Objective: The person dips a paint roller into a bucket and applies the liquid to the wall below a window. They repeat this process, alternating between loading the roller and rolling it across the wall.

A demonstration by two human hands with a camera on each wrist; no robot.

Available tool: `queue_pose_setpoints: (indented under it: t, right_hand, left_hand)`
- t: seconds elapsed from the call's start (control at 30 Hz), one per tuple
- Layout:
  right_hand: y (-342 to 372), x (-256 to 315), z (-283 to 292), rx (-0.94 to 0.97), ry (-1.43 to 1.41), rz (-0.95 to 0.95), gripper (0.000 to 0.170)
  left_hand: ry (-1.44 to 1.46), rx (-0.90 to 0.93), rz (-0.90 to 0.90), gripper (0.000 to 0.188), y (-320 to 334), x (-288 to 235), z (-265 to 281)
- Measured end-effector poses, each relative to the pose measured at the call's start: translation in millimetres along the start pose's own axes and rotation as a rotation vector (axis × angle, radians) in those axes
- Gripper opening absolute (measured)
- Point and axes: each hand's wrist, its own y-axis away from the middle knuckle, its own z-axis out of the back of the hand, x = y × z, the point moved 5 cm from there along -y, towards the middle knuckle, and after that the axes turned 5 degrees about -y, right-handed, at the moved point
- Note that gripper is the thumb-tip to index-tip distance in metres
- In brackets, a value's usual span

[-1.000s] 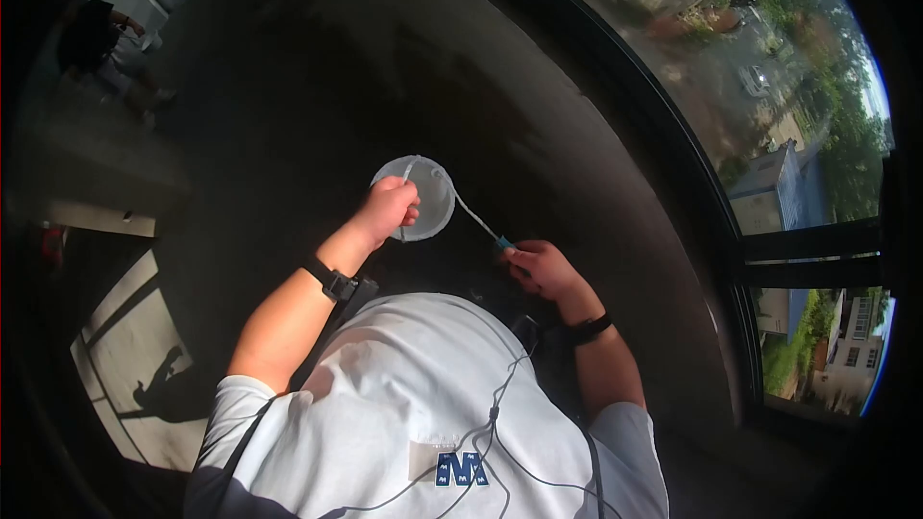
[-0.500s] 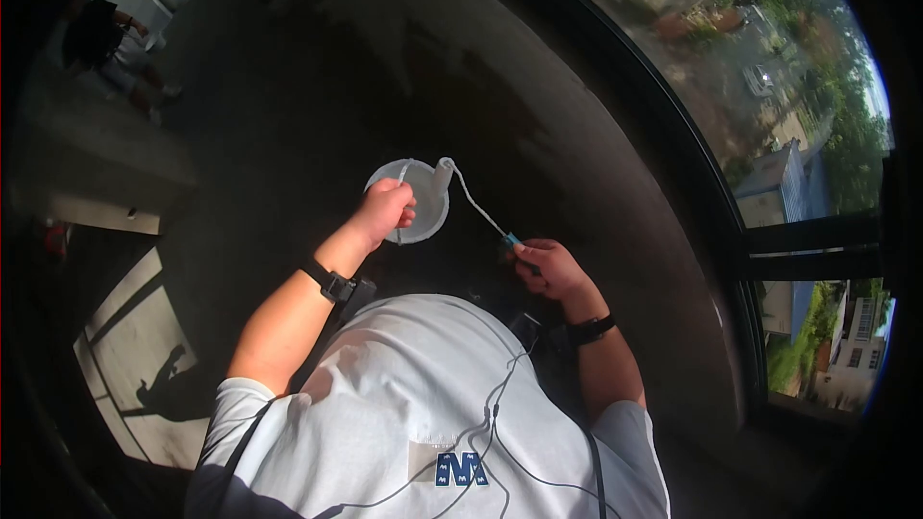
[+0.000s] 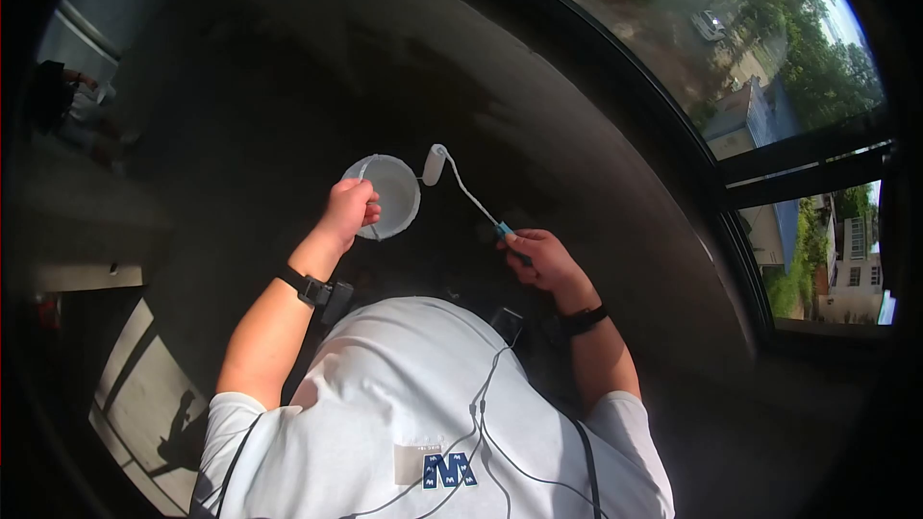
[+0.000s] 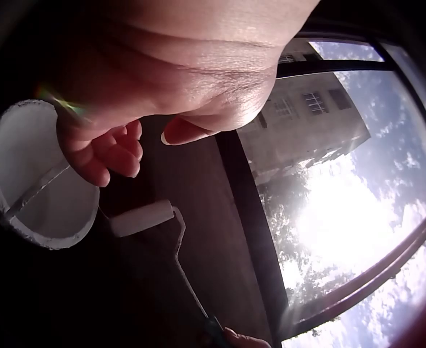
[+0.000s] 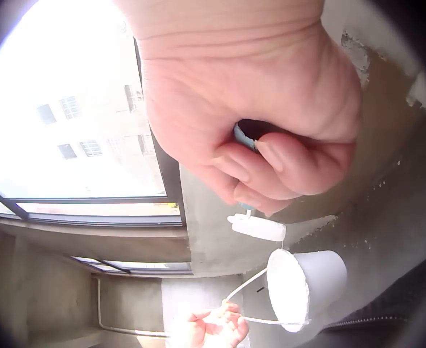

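Observation:
My left hand [image 3: 349, 211] grips the bail handle [image 5: 243, 288] of a white bucket [image 3: 399, 194], which hangs below the fist. The bucket's inside is coated white, and its rim [image 4: 53, 243] is crusted with white paint. In my right hand [image 3: 545, 261] is a paint roller [image 3: 434, 165], its blue-green grip [image 3: 503, 230] wrapped by curled fingers. White covers the roller's sleeve [image 5: 259, 227] and its bent wire frame [image 4: 178, 250]. The sleeve is outside the bucket, just right of the rim in the head view, with a thin white strand between them.
A wall [image 3: 577, 154] with a dark-framed window [image 3: 673, 106] runs along my right. Another person [image 3: 77, 106] is at the far left. Near the lower left lies a sunlit patch [image 3: 144, 394] with shadows. Cables [image 3: 481, 413] hang across my shirt.
The roller has come up out of the bucket and now stands beside it on the right. The bucket and my left hand have shifted left in the head view, which has also turned slightly.

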Motion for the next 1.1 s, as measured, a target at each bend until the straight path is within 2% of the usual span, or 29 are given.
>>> queue_pose_setpoints:
  t: [0.17, 0.3, 0.37, 0.53, 0.6, 0.77, 0.83, 0.9, 1.03, 1.1]
  right_hand:
    - [15.6, 2.4, 33.9, -0.107, -0.074, 0.067, 0.023]
    - [36.3, 17.7, 80.3, -0.245, -0.109, 0.12, 0.02]
    - [55.8, 33.2, 107.0, -0.352, -0.137, 0.135, 0.02]
    - [82.8, 68.2, 154.8, -0.378, -0.141, 0.176, 0.018]
    - [109.3, 95.3, 176.4, -0.449, -0.276, 0.139, 0.015]
    - [99.5, 121.6, 229.1, -0.386, -0.424, 0.072, 0.013]
    - [91.7, 137.0, 241.0, -0.364, -0.457, 0.058, 0.014]
    - [84.0, 152.2, 248.9, -0.477, -0.372, 0.062, 0.013]
    - [54.4, 171.3, 263.4, -0.539, -0.327, 0.111, 0.011]
    - [42.3, 196.6, 279.9, -0.596, -0.179, 0.115, 0.009]
  left_hand:
    - [0.024, -0.016, 0.02, 0.026, -1.7, 5.3, 1.6]
    - [0.067, -0.113, 0.028, 0.012, 0.9, 6.4, 3.8]
    - [0.09, -0.187, 0.064, 0.01, -1.5, 11.4, 7.3]
    - [0.127, -0.306, 0.118, 0.009, -7.9, 31.3, 23.9]
    - [0.147, -0.312, 0.122, 0.009, -3.2, 27.1, 17.2]
    - [0.171, -0.487, 0.271, 0.01, -9.7, 61.9, 44.1]
    - [0.143, -0.501, 0.302, 0.01, -10.2, 74.8, 54.4]
    - [0.117, -0.517, 0.334, 0.011, -8.1, 92.7, 68.2]
    - [0.204, -0.582, 0.453, 0.011, 2.3, 132.5, 97.6]
    - [0.271, -0.612, 0.491, 0.011, 5.2, 140.9, 104.3]
